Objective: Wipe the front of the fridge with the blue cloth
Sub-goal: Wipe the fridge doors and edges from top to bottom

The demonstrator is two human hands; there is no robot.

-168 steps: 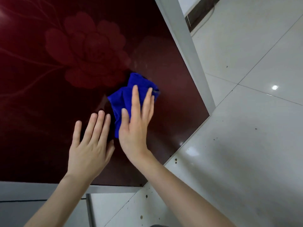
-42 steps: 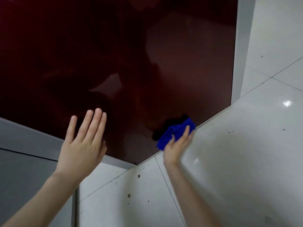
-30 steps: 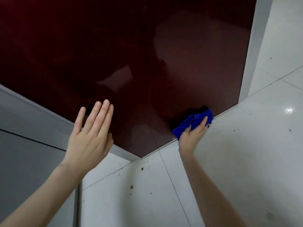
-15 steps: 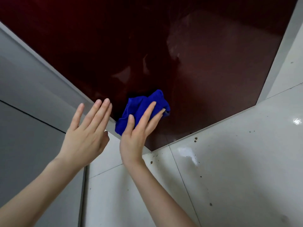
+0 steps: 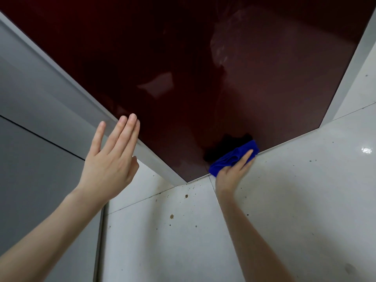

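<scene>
Head camera: The right hand (image 5: 232, 176) pressed the blue cloth (image 5: 230, 157) against the very bottom of the fridge front (image 5: 203, 68), fingers laid out flat over the bunched fabric. The hand was blurred, and whether the thumb hooked a fold could not be told. Half a second earlier the cloth had been higher on the dark red panel, close to the left hand; it had since swept down and to the right, to the line where the door meets the floor tiles (image 5: 284, 200). By that reading, the wiping had reached the lowest strip of the door, with no glass left below it.

The left hand (image 5: 109, 159) stayed raised with its fingers straight and held together, holding nothing. Its fingertips lay over the grey left trim (image 5: 61, 68) at the edge of the glass, though contact could not be confirmed.

The door's bottom corner sat just left of the cloth, so a stroke that way would likely run off the panel almost at once. The right trim (image 5: 345, 78) stood well apart, leaving open glass along the lower edge and upward. Faint pale streaks (image 5: 221, 47) showed high on the panel, well apart from the cloth. The spotted tiles touching the lower edge looked apt to soil the cloth if it slipped off.
</scene>
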